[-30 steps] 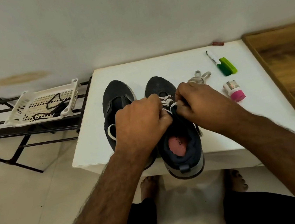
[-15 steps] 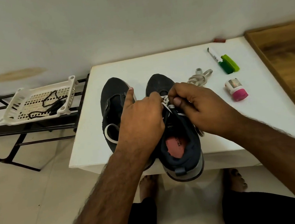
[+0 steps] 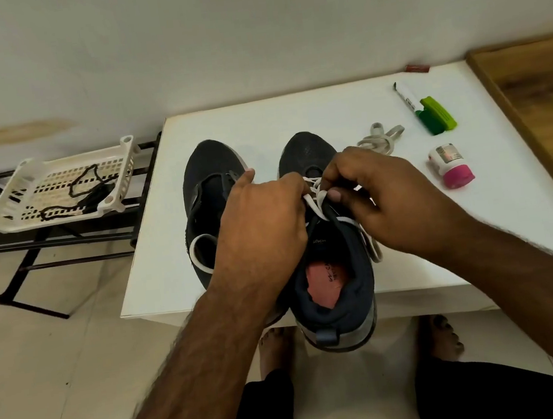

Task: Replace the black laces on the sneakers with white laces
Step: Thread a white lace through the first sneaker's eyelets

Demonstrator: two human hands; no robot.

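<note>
Two black sneakers stand side by side on the white table (image 3: 292, 114), toes toward the wall. The right sneaker (image 3: 335, 282) overhangs the near edge, its pink insole showing. A white lace (image 3: 315, 201) crosses its upper eyelets. My left hand (image 3: 262, 217) and my right hand (image 3: 380, 197) meet over the tongue and pinch this lace between their fingertips. The left sneaker (image 3: 207, 189) lies partly under my left hand, with a white lace loop (image 3: 200, 252) hanging at its side. Black laces (image 3: 83, 193) lie in a white basket (image 3: 23, 176).
A black metal rack (image 3: 14, 249) holds the basket left of the table. On the table's right lie a bundled grey lace (image 3: 379, 140), a green marker (image 3: 430, 116) and a pink-capped bottle (image 3: 451, 168). A wooden board (image 3: 540, 117) lies at far right. Bare feet stand under the table.
Both hands stay at the right sneaker's white lace. My left index finger has straightened toward the left sneaker, and my right fingers have shifted their pinch on the lace.
</note>
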